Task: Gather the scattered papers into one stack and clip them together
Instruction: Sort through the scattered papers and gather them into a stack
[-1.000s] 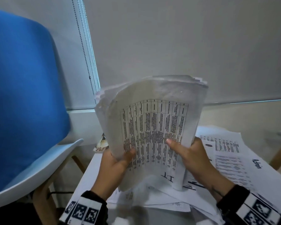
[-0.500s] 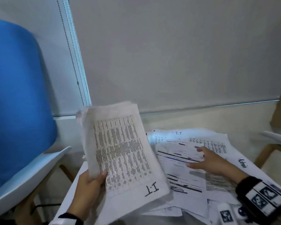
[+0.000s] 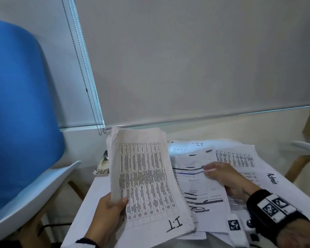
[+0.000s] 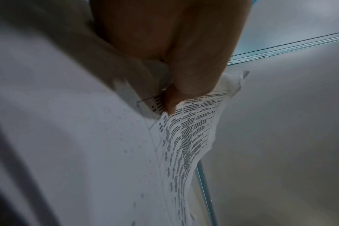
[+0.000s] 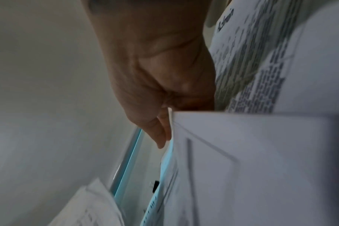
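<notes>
Right hand [image 5: 157,73] gripping sheet [image 5: 242,160]

Only stuff I can actually read is handwritten: "I.T" on the near corner of the thick white printed stack [image 3: 147,185], "I.T." atop a loose white sheet [image 3: 190,147], and "Admin" on another white sheet [image 3: 276,178]; table print's too blurry.

Soft, even, dim light fills the head view; the blind [image 3: 186,59] glows a flat grey with no glare. Straight lines bow toward the edges, and the blue chair [image 3: 16,104] smears at the left. Both wrist views are darker and bluish. The right hand [image 5: 161,73] and papers [image 5: 261,152] are motion-blurred; the left hand [image 4: 174,45] is shadowed.
</notes>
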Demonstrator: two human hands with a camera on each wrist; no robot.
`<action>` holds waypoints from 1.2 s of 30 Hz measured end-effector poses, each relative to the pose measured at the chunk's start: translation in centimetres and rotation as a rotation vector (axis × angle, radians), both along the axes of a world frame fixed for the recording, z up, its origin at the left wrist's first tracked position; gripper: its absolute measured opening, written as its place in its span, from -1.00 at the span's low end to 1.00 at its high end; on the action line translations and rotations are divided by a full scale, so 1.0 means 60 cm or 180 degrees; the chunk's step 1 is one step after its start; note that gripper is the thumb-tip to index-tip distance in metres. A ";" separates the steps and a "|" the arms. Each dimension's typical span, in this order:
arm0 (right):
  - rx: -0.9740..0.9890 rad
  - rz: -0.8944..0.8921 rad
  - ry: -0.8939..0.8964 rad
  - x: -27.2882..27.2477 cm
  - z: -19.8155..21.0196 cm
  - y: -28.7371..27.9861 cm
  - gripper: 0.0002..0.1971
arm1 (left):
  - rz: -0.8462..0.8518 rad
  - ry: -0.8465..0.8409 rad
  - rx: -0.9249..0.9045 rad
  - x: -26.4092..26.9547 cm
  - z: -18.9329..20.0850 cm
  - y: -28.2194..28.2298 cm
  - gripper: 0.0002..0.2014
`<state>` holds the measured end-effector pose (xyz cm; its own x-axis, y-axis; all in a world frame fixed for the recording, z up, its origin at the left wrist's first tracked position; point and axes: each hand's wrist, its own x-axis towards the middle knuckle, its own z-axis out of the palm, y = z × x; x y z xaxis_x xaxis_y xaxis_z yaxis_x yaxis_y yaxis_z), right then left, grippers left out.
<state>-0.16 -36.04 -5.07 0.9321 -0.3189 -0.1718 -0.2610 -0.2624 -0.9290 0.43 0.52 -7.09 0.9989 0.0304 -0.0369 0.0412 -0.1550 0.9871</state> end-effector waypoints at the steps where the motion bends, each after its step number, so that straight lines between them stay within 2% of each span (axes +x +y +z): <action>1: -0.0243 0.0100 -0.0071 -0.003 0.001 0.011 -0.90 | -0.0039 0.0015 -0.0007 0.000 0.000 0.000 -0.88; 3: -0.0887 0.0141 -0.0360 -0.008 0.010 0.023 -0.83 | -0.0121 0.0087 -0.0057 -0.003 0.002 0.001 -0.84; 5: -0.1313 -0.0165 -0.0878 -0.021 0.049 0.027 -0.75 | -0.0123 0.0127 -0.0074 -0.003 0.003 0.005 -0.85; 7: -0.1600 -0.0449 -0.1526 -0.044 0.107 0.026 -0.71 | -0.0104 0.0103 -0.0023 -0.004 0.004 0.005 -0.84; 10: -0.1794 -0.0347 -0.2267 -0.091 0.196 0.031 -0.67 | -0.0112 0.0111 -0.0002 -0.008 0.007 0.002 -0.85; 14: -0.1422 0.0197 -0.2912 -0.152 0.276 0.058 -0.73 | -0.0103 0.0138 -0.0022 -0.010 0.011 0.002 -0.85; 16: -0.0654 0.0403 -0.3177 -0.163 0.293 0.067 -0.73 | -0.0095 0.0152 0.0014 -0.010 0.013 0.002 -0.86; 18: 0.0130 0.0538 -0.3051 -0.155 0.290 0.077 -0.70 | -0.0092 0.0130 0.0071 -0.011 0.013 0.005 -0.88; 19: 0.0210 0.0562 -0.2866 -0.146 0.280 0.086 -0.70 | -0.0160 0.0090 0.0084 -0.013 0.016 0.005 -0.87; 22: -0.0336 0.0649 -0.2231 -0.110 0.213 0.115 -0.68 | -0.0282 0.0086 0.0034 -0.024 0.034 0.001 -0.84; 25: -0.0730 0.0680 -0.1621 -0.089 0.139 0.154 -0.77 | -0.0449 0.0125 -0.0023 -0.038 0.053 -0.005 -0.88; 28: -0.0862 0.0620 -0.1365 -0.075 0.081 0.187 -0.72 | -0.0549 0.0131 -0.0015 -0.045 0.060 -0.007 -0.84; 33: -0.0758 0.0697 -0.1242 -0.054 0.032 0.215 -0.26 | -0.0428 0.0355 -0.0045 -0.033 0.053 0.001 -0.82; 36: -0.0507 0.0459 -0.1052 -0.042 0.014 0.221 0.03 | -0.0361 0.0455 0.0002 -0.032 0.054 0.000 -0.79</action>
<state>-2.70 -22.77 -4.23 0.9660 -0.1792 0.1863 0.0955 -0.4222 -0.9014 -1.52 0.50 -3.86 0.9804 -0.0822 -0.1789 0.1634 -0.1673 0.9723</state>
